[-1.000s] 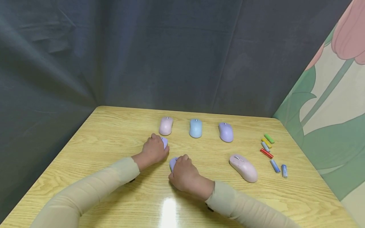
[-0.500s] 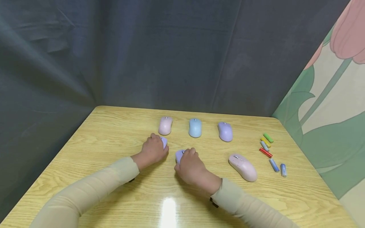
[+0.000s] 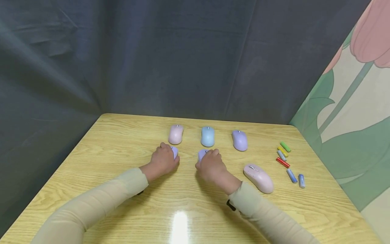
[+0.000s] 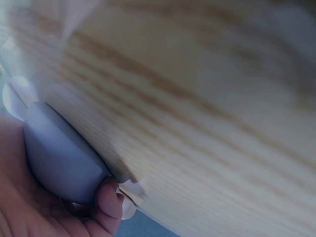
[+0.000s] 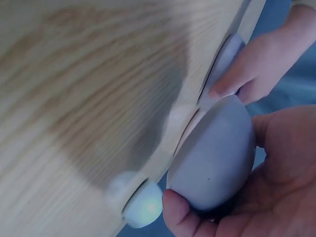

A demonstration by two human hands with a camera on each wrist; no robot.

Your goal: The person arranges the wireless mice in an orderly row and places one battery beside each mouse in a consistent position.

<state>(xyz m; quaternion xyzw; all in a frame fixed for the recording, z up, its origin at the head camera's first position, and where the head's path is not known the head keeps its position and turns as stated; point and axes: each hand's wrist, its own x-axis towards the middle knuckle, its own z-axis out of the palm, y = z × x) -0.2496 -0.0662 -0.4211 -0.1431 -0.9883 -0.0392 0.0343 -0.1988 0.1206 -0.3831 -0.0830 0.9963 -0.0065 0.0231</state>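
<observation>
My left hand [image 3: 163, 159] grips a lavender computer mouse [image 3: 175, 151] on the wooden table, just in front of a pink mouse [image 3: 176, 134]. Its thumb and fingers curl along the sides of that mouse [image 4: 64, 153] in the left wrist view. To the right, my right hand [image 3: 213, 167] holds a second lavender mouse [image 3: 202, 154], which sits in front of a light blue mouse [image 3: 208, 136]. The right wrist view shows this mouse [image 5: 212, 153] between thumb and fingers, close over the wood. In the head view both palms hide most of the gripped mice.
A purple mouse [image 3: 240, 140] completes the back row on the right. Nearer, a larger pink mouse [image 3: 259, 178] lies slanted beside my right wrist. Several small coloured cylinders, like the red battery-shaped one [image 3: 283, 162], lie along the right side. A dark curtain [image 3: 182, 67] hangs behind the table [image 3: 128, 132].
My right hand has carried its lavender mouse forward and to the right, from near the left hand to in front of the light blue mouse. My left hand has stayed in place.
</observation>
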